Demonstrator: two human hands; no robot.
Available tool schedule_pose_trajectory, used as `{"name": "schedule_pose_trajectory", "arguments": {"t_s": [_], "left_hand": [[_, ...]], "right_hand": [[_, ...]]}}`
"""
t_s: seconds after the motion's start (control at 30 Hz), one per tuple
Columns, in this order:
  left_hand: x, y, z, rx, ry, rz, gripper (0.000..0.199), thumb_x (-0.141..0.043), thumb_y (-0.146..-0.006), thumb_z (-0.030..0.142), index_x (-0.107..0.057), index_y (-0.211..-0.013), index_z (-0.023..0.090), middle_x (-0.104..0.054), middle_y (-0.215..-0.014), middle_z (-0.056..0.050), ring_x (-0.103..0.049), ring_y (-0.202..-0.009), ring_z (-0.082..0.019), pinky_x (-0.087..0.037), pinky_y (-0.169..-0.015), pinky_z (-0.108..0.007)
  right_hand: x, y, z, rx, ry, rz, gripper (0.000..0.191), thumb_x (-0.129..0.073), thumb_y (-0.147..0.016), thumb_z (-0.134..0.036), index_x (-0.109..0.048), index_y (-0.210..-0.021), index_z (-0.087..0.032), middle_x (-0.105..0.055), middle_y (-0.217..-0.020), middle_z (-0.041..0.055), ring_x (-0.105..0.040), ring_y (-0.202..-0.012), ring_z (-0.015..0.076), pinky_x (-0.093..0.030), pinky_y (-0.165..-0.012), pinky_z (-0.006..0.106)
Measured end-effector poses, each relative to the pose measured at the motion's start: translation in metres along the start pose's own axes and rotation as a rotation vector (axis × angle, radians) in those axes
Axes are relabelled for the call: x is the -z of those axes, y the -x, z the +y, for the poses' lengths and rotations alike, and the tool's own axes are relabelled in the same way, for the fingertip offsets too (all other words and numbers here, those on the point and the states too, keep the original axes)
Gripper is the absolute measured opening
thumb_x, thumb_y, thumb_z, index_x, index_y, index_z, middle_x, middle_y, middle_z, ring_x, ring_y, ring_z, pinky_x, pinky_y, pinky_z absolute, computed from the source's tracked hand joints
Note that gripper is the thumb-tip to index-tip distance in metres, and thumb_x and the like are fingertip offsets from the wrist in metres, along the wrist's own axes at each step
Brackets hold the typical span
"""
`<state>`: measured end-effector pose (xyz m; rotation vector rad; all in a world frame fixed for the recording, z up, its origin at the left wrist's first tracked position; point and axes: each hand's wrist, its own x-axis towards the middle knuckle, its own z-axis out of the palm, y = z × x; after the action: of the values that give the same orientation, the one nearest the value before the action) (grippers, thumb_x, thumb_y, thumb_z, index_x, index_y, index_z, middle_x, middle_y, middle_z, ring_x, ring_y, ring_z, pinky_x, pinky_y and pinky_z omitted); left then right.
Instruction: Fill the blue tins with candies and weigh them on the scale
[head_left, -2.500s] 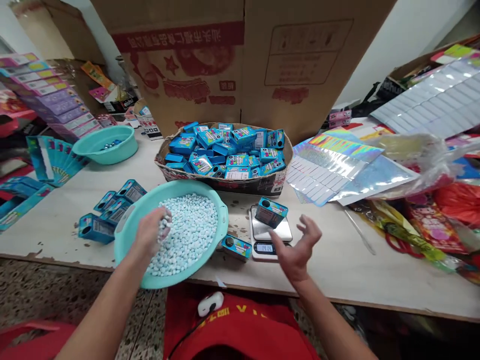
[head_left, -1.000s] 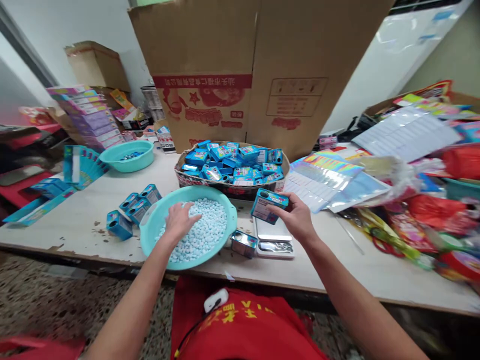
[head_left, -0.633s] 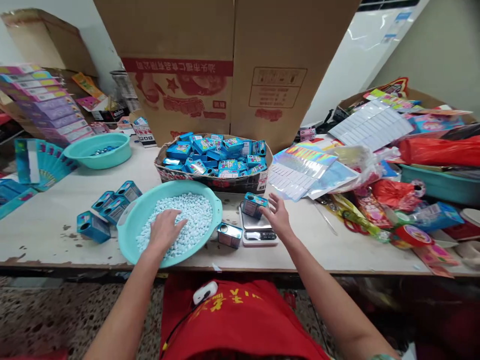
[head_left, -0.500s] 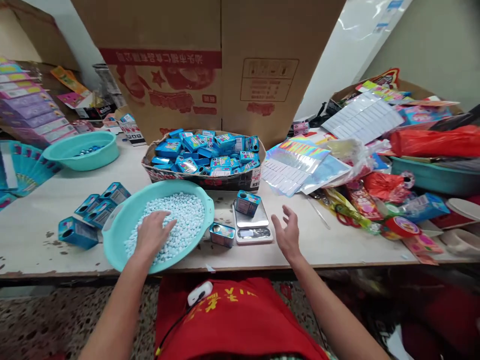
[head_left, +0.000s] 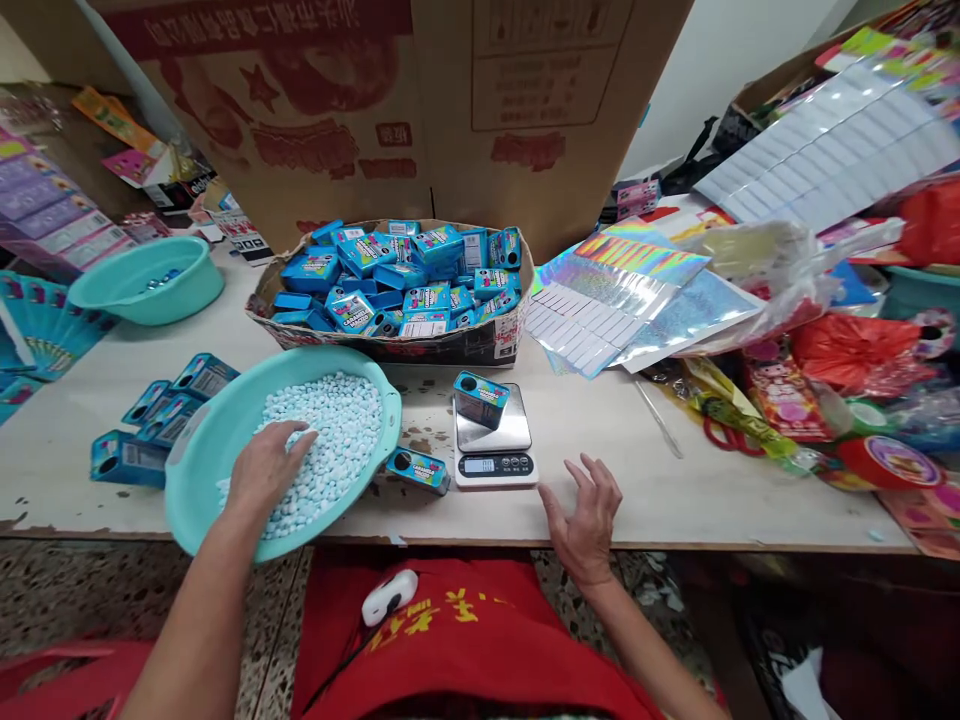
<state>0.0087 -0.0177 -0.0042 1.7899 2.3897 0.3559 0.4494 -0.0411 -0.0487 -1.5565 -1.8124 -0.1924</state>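
My left hand (head_left: 266, 465) rests on small pale blue candies (head_left: 337, 410) in a turquoise basin (head_left: 184, 515); its thumb and fingers are apart, with the tips partly among the candies. My right hand (head_left: 585, 515) is open and holds nothing, near the table's front edge, right of a small digital scale (head_left: 495, 470). A blue tin box (head_left: 481, 398) stands on the scale's metal plate. Between basin and scale, another blue tin (head_left: 418, 470) with a dark round opening sits on the table. Several similar tins (head_left: 135, 458) are grouped left of the basin.
Behind the basin, a cut-down carton (head_left: 390, 350) is heaped with blue tins. A tall cardboard box (head_left: 450, 190) stands behind it. Another turquoise basin (head_left: 150, 300) is at the far left. Shiny sticker sheets (head_left: 615, 300) and mixed packets crowd the right side.
The view has shifted slightly. My right hand has come down nearer the table's front edge, with fingers still apart. My left hand stays in the candies, its thumb and fingers closer together.
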Motion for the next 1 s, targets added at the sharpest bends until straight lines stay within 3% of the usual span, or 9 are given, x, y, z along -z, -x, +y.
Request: {"name": "schedule_pose_trajectory", "arguments": {"t_s": [0.6,0.77,0.87,1.0], "left_hand": [[0.000,-0.005,0.008,-0.059,-0.033,-0.100,0.043,-0.038,-0.087,0.050,-0.065,-0.104,0.020,-0.066,-0.113,-0.009,-0.060,-0.099,-0.029,-0.044,-0.085,-0.037],[-0.001,-0.007,0.011,-0.210,0.157,-0.255,0.039,-0.045,-0.081,0.049,-0.068,-0.095,0.022,-0.066,-0.106,-0.009,-0.060,-0.098,-0.026,-0.043,-0.088,-0.033],[0.007,-0.005,0.016,-0.170,0.196,-0.328,0.032,-0.048,-0.078,0.048,-0.066,-0.086,0.023,-0.068,-0.094,-0.007,-0.061,-0.090,-0.026,-0.043,-0.083,-0.033],[0.025,0.002,0.027,-0.155,0.310,-0.437,0.034,-0.054,-0.074,0.049,-0.067,-0.094,0.024,-0.069,-0.097,-0.006,-0.060,-0.090,-0.026,-0.044,-0.080,-0.032]], "right_hand": [[-0.004,0.004,0.001,0.033,0.104,-0.064,0.039,-0.062,-0.084,-0.034,-0.052,-0.119,-0.021,-0.056,-0.124,0.0129,-0.043,-0.125,0.0328,-0.039,-0.099,0.050],[-0.004,0.006,0.001,0.032,0.090,-0.061,0.036,-0.062,-0.084,-0.034,-0.055,-0.117,-0.021,-0.057,-0.123,0.0127,-0.043,-0.125,0.0326,-0.040,-0.098,0.050],[-0.004,0.006,0.001,0.029,0.074,-0.062,0.033,-0.061,-0.085,-0.034,-0.057,-0.114,-0.021,-0.056,-0.123,0.0127,-0.043,-0.125,0.0324,-0.041,-0.098,0.050],[-0.002,0.006,0.000,0.051,0.076,-0.050,0.028,-0.061,-0.085,-0.033,-0.059,-0.110,-0.019,-0.058,-0.121,0.0127,-0.046,-0.123,0.0313,-0.042,-0.098,0.049]]}}
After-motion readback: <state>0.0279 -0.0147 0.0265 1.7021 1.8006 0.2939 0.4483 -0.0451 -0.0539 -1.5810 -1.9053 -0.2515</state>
